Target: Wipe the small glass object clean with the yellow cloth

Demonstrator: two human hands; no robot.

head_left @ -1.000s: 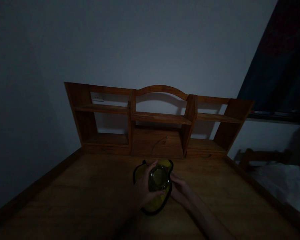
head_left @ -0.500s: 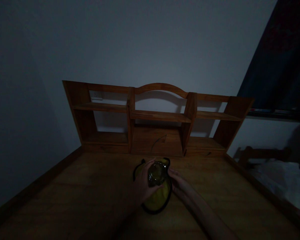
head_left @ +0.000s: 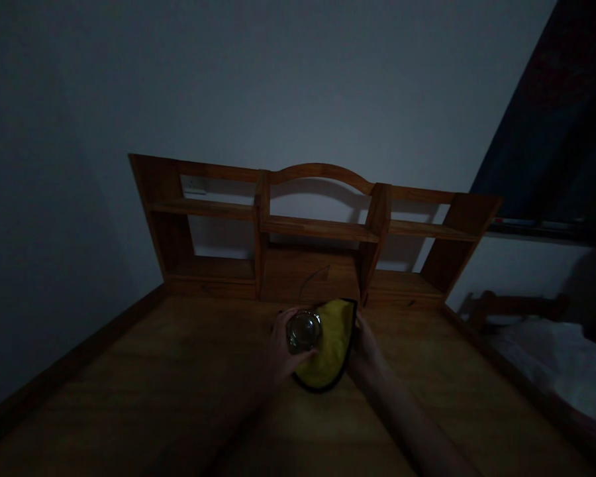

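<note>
Near the middle of the desk, my left hand (head_left: pixel 281 344) is wrapped round a clear, round glass vessel (head_left: pixel 304 330), whose circular end faces me. Its exact kind is hard to make out in the dim light. A yellow cloth with a black border (head_left: pixel 332 348) hangs between the glass and my right hand (head_left: pixel 363 348). That hand grips the cloth from behind at its right side, with most of its fingers hidden. The cloth's left part passes behind the glass and my left fingers.
A wooden shelf unit (head_left: pixel 320 229) with several compartments runs along the back of the wooden desk (head_left: pixel 203 384). On the wall behind its left side is a socket (head_left: pixel 195 185). To the right are white bedding (head_left: pixel 561 358) and a dark curtain (head_left: pixel 551 132).
My right hand has moved right and up, lifting the cloth's right side so it stands more upright. The glass in my left hand has shifted slightly left and up.
</note>
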